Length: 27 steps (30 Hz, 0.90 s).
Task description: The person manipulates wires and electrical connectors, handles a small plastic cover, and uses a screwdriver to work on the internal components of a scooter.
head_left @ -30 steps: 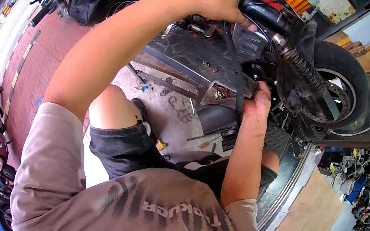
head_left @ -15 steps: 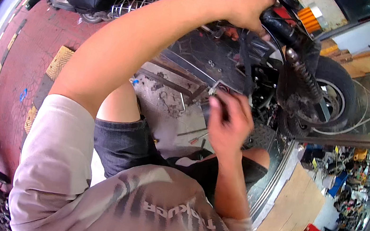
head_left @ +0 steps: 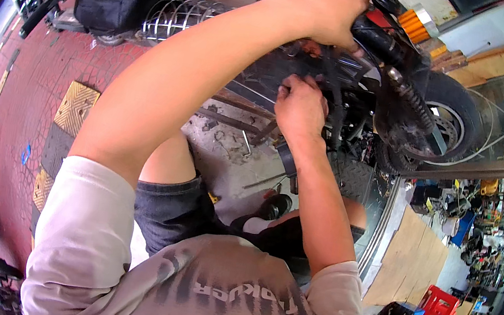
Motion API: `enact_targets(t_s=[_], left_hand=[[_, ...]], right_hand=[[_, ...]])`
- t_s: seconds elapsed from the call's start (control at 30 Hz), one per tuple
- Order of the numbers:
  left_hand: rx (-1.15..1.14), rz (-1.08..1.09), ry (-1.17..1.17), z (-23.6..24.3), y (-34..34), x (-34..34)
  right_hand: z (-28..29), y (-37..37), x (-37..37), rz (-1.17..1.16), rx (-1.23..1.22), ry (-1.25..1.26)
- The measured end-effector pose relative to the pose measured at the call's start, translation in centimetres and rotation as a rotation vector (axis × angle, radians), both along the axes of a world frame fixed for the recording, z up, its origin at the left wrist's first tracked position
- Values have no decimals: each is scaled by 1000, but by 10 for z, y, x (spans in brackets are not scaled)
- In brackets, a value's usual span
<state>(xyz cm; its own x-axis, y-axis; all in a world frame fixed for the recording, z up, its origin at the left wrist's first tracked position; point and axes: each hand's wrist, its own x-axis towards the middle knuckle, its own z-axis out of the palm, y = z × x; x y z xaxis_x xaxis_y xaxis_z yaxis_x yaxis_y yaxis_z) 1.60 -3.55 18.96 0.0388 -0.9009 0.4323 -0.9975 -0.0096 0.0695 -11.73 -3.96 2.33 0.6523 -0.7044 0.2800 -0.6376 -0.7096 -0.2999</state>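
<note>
In front of me lies or stands a black scooter (head_left: pixel 375 120), its tyre (head_left: pixel 460 117) and coil-spring shock absorber (head_left: pixel 413 103) to the right. My left hand (head_left: pixel 329 9) reaches across at the top, fingers curled over the black frame beside the shock. My right hand (head_left: pixel 302 106) is lower, over the dark footboard (head_left: pixel 258 74), with its fingers bent together; whatever they pinch is hidden. An orange and silver cylinder (head_left: pixel 418 24) sits just right of my left hand.
A bent metal rod tool (head_left: pixel 245 143) lies on the dirty concrete by my knees. Yellow-black ramp blocks (head_left: pixel 80 106) line the red paving at left. A black bag (head_left: pixel 116 0) and a wire coil (head_left: pixel 178 19) are at the far left; a plywood board (head_left: pixel 412 260) and red crate (head_left: pixel 439 307) at right.
My right hand has moved forward and slightly left, from the footboard's near edge to over it. My left hand stays on the frame. The whole view has shifted a little.
</note>
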Motion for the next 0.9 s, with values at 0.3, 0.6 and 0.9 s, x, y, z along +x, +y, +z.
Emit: enact_targets(t_s=[0.3,0.6,0.9], left_hand=[[-70,52,-119,-16,-16,0],[-59,42,-204,-17,-24,2],[100,-8,72,-15,-29,9]], right_hand=[[25,62,-110,343,566,-571],[-37,-45,-203,-181,1149,-1140],[-89,-103,-153,-310,1420,-1481]])
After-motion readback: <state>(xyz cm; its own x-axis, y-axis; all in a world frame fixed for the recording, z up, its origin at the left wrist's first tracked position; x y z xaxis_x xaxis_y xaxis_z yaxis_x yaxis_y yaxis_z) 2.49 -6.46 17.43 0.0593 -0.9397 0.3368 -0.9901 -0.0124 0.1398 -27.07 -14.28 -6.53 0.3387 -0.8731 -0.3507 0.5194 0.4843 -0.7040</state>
